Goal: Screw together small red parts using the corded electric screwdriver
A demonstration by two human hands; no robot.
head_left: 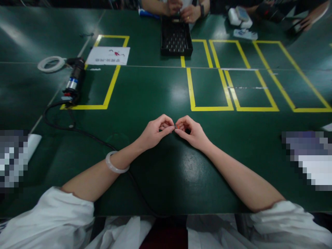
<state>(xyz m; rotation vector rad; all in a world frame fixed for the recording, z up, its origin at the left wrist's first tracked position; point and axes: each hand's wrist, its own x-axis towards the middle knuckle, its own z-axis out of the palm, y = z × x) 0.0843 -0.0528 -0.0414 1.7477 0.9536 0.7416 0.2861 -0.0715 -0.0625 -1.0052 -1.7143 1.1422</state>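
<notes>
My left hand [157, 131] and my right hand [192, 131] meet over the middle of the green table [155, 173]. Between their fingertips is a tiny part [176, 127] with an orange-red end and a thin metallic piece. Its exact kind is too small to make out. Both hands pinch it, the left at the metallic side and the right at the orange side. Most of the part is hidden by the fingers.
A dark cylindrical power tool [75, 81] lies at left, its black cable [95, 138] running beneath my left forearm. Nearby are a white ring [51, 64] and a printed sheet [108, 56]. Across the table, a co-worker's hands [190, 14] are over a black tray [176, 52]. Yellow tape [212, 108] marks rectangles.
</notes>
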